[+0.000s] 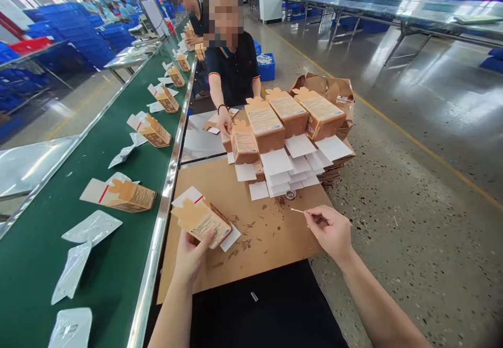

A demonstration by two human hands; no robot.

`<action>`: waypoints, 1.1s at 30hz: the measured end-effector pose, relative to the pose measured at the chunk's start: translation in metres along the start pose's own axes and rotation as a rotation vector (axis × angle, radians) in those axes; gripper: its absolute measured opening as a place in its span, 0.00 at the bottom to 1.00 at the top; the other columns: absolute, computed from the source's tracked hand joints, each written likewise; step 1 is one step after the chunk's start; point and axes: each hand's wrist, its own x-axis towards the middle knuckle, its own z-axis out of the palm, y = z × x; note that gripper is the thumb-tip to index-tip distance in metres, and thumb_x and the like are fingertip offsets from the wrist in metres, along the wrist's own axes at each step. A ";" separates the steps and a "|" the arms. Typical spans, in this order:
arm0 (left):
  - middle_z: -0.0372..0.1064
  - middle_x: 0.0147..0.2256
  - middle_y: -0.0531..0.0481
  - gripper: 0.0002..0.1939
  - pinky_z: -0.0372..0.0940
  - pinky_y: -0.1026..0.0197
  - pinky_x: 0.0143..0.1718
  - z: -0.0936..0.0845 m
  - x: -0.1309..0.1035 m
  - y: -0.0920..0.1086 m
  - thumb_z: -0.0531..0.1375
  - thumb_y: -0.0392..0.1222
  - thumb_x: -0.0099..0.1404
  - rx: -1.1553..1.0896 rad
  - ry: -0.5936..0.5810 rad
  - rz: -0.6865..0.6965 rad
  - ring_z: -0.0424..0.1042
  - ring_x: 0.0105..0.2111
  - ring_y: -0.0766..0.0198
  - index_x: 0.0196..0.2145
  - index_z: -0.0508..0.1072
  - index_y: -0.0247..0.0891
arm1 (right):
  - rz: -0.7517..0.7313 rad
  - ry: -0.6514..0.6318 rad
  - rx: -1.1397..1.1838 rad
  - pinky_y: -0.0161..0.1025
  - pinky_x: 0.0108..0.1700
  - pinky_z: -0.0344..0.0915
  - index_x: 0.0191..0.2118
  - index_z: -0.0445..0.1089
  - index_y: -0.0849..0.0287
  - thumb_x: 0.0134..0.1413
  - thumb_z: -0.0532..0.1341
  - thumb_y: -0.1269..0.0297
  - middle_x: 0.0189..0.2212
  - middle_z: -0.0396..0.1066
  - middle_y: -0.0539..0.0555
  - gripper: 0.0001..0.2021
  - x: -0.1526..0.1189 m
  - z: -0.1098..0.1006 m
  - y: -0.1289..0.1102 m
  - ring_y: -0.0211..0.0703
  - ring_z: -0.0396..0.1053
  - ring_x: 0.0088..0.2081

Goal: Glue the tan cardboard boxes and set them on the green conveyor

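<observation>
- The left hand [192,256] grips the near end of a brown carton [202,221], fingers closed around it; the carton lies tilted on the cardboard sheet [271,238], near the left edge.
- The right hand [332,230] pinches a thin stick [297,210] between thumb and fingertips, to the right of the carton.
- A small round tin [291,194] stands just beyond the stick.
- Farther away, a co-worker's hand [225,123] touches a stack of cartons [275,122].
- On the left, more cartons lie on the green conveyor belt [47,264].

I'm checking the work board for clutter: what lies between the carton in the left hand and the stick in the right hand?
In the head view, only bare brown board with dark glue stains lies between the carton and the stick.
</observation>
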 end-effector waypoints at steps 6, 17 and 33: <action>0.89 0.54 0.35 0.54 0.85 0.29 0.65 0.003 -0.005 -0.005 0.92 0.70 0.41 0.093 -0.056 0.010 0.90 0.59 0.30 0.56 0.78 0.43 | -0.050 0.084 -0.078 0.47 0.36 0.85 0.38 0.87 0.48 0.78 0.70 0.53 0.31 0.87 0.55 0.14 0.019 0.008 0.013 0.49 0.81 0.28; 0.89 0.56 0.38 0.52 0.86 0.33 0.64 0.024 0.007 -0.020 0.92 0.60 0.46 -0.001 -0.048 0.087 0.91 0.58 0.34 0.61 0.76 0.46 | -0.056 -0.033 -0.170 0.44 0.33 0.81 0.32 0.84 0.50 0.71 0.72 0.52 0.27 0.84 0.53 0.14 0.059 0.024 0.036 0.47 0.79 0.26; 0.89 0.54 0.43 0.45 0.86 0.43 0.61 0.026 0.010 -0.012 0.92 0.56 0.51 -0.124 -0.132 0.074 0.90 0.55 0.44 0.58 0.77 0.47 | -0.035 -0.434 0.224 0.36 0.31 0.79 0.35 0.87 0.51 0.70 0.73 0.67 0.28 0.84 0.50 0.09 -0.027 0.159 -0.021 0.41 0.78 0.26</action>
